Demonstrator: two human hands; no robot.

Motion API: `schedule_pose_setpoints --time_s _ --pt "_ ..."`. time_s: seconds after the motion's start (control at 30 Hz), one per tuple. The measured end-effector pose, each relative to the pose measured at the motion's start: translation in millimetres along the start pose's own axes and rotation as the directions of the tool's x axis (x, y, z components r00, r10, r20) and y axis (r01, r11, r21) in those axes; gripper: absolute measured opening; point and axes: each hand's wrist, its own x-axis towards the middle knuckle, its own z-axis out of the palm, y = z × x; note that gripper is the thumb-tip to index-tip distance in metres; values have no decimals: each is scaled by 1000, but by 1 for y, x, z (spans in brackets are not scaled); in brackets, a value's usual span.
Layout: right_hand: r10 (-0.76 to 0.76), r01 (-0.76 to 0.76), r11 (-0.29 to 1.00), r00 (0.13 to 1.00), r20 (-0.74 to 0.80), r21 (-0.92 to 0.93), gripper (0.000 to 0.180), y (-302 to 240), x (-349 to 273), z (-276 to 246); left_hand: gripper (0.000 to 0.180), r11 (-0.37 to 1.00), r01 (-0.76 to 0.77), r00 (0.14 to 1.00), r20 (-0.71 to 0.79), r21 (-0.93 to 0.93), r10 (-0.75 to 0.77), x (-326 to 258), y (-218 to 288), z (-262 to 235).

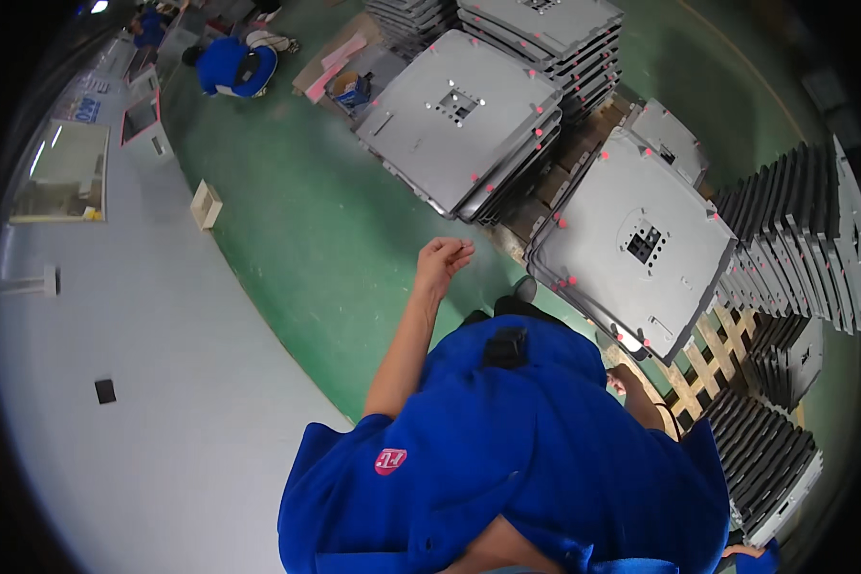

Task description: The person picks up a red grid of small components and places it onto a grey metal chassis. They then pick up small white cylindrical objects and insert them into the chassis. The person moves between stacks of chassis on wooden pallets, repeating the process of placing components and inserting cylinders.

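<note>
My left hand (445,263) is held out over the green floor with its fingers curled and pinched together. Anything between them is too small to make out. Beyond it stands a stack of grey metal panels (421,115) with red plugs along the edges. My right hand (621,379) is low at my right side, partly behind my blue shirt, with its fingers curled in. What it holds, if anything, is hidden. Closest to it is the front corner of another grey metal panel (593,234), which has a square cutout and red plugs and lies on a stack.
More panels stand on edge in rows (794,239) at the right, by a wooden pallet (708,359). A taller panel stack (584,67) rises behind. Far left, a person in blue (239,67) bends down near a pale wall (163,383). A blue box (351,89) sits beyond the stacks.
</note>
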Motion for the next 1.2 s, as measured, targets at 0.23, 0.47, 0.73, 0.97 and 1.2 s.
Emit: schedule_pose_setpoints --time_s 0.23,0.47,0.73,0.97,1.2 --pt "-2 7 994 999 -44 112 26 -32 -5 11 13 1000 11 997 74 -4 -10 75 42 1" --pt "-5 22 955 998 -56 296 32 -52 -32 49 17 979 71 973 202 192 -111 175 78 8" --pt "44 4 922 992 -117 386 35 -112 -78 159 15 835 -2 918 332 550 -216 295 128 9" --pt "1 91 803 988 -153 589 39 -122 -93 245 11 463 -441 814 560 768 -154 405 117 7" --pt "181 -68 618 982 -58 783 39 -134 -112 343 17 -171 -766 639 708 619 -301 429 123 29"
